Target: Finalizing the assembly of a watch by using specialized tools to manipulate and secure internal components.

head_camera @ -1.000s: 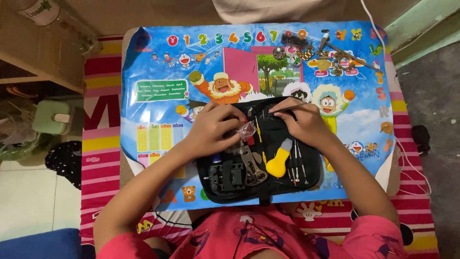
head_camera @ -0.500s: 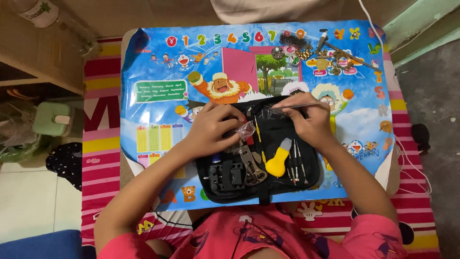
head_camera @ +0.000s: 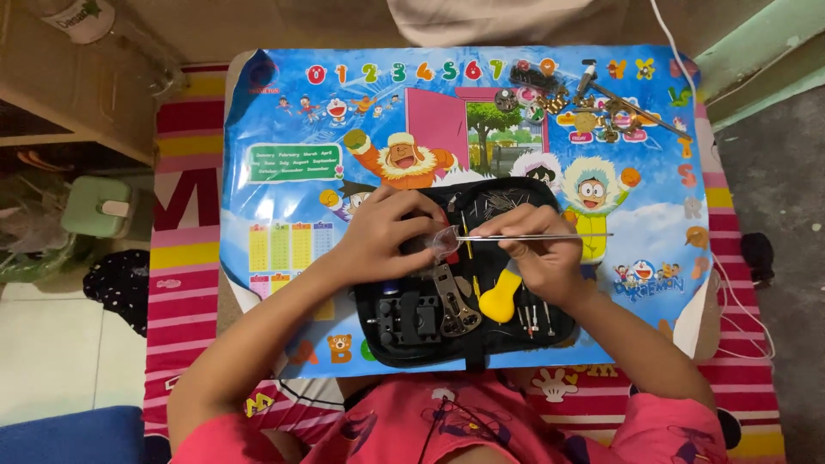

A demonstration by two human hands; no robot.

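Nearest the body, an open black zip-up tool case (head_camera: pixel 468 344) is seen — a yellow rubber bulb (head_camera: pixel 500 296) and steel wrench (head_camera: pixel 453 301) not yet taken out. Above these, a thin metal rod (head_camera: pixel 550 236) is pinched in the right hand (head_camera: pixel 537 249); the left hand (head_camera: pixel 382 236) is closed on a small clear bag (head_camera: pixel 444 242). Beyond, loose metal parts (head_camera: pixel 593 107) lie unsorted on a blue cartoon mat (head_camera: pixel 361 112).

This looks like a home, probably a living room floor. A low table (head_camera: pixel 258 77) carries a children's cartoon poster (head_camera: pixel 344 120) and stands on a striped red mat (head_camera: pixel 185 215). On the left are a wooden shelf (head_camera: pixel 60 103) and pale floor tiles (head_camera: pixel 51 361).
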